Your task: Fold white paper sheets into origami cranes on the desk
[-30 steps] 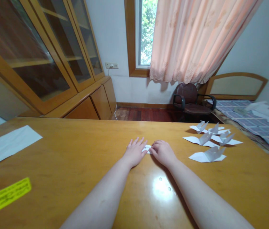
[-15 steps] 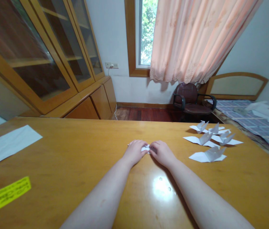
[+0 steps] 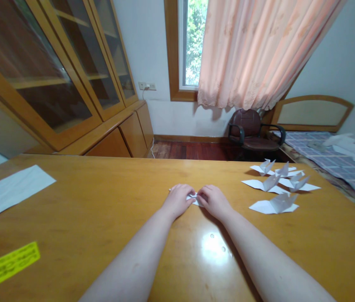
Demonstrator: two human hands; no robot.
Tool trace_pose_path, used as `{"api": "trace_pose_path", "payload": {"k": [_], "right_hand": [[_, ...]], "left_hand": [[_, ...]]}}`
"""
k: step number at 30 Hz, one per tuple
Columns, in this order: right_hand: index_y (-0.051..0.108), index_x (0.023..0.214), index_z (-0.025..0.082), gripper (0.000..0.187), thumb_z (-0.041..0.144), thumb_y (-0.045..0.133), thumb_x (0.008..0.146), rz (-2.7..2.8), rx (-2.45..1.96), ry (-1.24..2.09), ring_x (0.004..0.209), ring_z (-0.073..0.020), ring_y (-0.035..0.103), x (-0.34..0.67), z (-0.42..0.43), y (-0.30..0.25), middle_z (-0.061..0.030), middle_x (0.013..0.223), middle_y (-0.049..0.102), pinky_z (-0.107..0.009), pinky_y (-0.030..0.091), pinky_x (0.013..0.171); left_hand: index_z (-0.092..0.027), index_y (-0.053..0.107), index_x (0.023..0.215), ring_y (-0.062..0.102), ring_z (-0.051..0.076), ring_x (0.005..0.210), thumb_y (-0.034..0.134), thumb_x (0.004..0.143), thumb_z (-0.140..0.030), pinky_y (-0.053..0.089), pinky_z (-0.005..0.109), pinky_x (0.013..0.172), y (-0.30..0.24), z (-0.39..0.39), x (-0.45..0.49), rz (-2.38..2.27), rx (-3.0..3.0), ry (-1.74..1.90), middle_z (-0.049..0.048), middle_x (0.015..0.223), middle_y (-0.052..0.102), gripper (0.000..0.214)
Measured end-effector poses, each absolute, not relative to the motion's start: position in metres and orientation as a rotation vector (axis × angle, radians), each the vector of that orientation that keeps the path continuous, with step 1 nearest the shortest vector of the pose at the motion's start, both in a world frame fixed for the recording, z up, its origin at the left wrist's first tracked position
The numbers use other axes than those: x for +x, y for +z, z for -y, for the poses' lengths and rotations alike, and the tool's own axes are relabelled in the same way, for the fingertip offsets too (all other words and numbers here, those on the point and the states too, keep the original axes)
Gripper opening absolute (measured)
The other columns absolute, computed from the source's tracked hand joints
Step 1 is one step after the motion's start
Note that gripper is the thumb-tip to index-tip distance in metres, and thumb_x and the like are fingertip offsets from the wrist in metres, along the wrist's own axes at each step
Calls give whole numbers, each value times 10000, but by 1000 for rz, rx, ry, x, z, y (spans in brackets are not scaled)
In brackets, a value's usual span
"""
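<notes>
Folded paper: the small white piece [image 3: 198, 202] is placed at the centre of the frame, on the wooden table [image 3: 102, 188], and is mostly covered by the 2 hands.
Left hand: fingers and thumb of the left hand [image 3: 179, 199] are curled narrowly, and the left part of the small white piece is held under them; a white tip is seen past the knuckles.
Right hand: the right part is held by the right hand [image 3: 214, 201], with thumb and fingers bent close together; the exact pinch cannot be told.
Paper birds: 5 folded birds [image 3: 277, 204] are grouped right of centre, wings raised.
White sheet: a long sheet [image 3: 14, 191] is laid at the left edge.
Yellow strip: a strip with dark lettering, too blurred to be read [image 3: 7, 266], is seen at lower left.
Background: a glass-doored cabinet [image 3: 108, 108] is seen at upper left, a pink curtain [image 3: 259, 50] at upper right, and a dark red chair [image 3: 248, 126] below the curtain.
</notes>
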State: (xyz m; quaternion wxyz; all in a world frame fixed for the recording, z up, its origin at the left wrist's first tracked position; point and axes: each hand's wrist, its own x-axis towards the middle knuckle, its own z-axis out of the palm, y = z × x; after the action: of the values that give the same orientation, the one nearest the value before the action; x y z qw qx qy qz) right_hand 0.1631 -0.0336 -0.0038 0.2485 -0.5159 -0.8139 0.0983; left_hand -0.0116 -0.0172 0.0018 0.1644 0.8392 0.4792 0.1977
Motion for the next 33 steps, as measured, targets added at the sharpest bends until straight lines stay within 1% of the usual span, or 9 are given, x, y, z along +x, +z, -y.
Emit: {"api": "trace_pose_path", "payload": {"k": [5, 11, 16, 23, 33], "right_hand": [[616, 843, 168, 116, 254, 545, 812, 2201, -1404, 252, 765, -157, 538, 163, 33, -6, -43, 780, 616, -265, 389, 715], [651, 783, 181, 164, 274, 524, 826, 2255, -1425, 230, 710, -151, 523, 164, 31, -7, -39, 713, 591, -257, 369, 664], [659, 808, 179, 173, 280, 521, 829, 2247, -1414, 244, 719, -152, 527, 164, 32, -6, -43, 724, 597, -257, 369, 672], [662, 844, 185, 189, 323, 534, 825, 2254, -1398, 274, 727, -155, 529, 165, 32, -6, -45, 745, 601, -258, 370, 678], [661, 835, 179, 209, 306, 495, 848, 2252, -1439, 295, 738, -154, 537, 163, 33, -3, -47, 749, 604, -254, 383, 687]], "left_hand": [[-205, 610, 846, 540, 181, 865, 576, 774, -288, 391, 315, 800, 2, 17, -11, -1349, 2372, 603, 17, 876, 620, 115], [-211, 614, 893, 541, 187, 880, 565, 779, -287, 388, 320, 807, 0, 18, -12, -1343, 2392, 611, 25, 904, 626, 145], [-221, 616, 966, 538, 193, 931, 565, 783, -300, 384, 326, 841, -4, 16, -13, -1334, 2384, 637, 30, 971, 628, 205], [-225, 627, 951, 541, 193, 917, 552, 793, -310, 386, 325, 840, -5, 15, -14, -1319, 2394, 635, 28, 946, 633, 195], [-218, 638, 936, 546, 189, 908, 550, 797, -313, 390, 324, 832, -4, 16, -12, -1328, 2389, 637, 33, 934, 638, 190]]}}
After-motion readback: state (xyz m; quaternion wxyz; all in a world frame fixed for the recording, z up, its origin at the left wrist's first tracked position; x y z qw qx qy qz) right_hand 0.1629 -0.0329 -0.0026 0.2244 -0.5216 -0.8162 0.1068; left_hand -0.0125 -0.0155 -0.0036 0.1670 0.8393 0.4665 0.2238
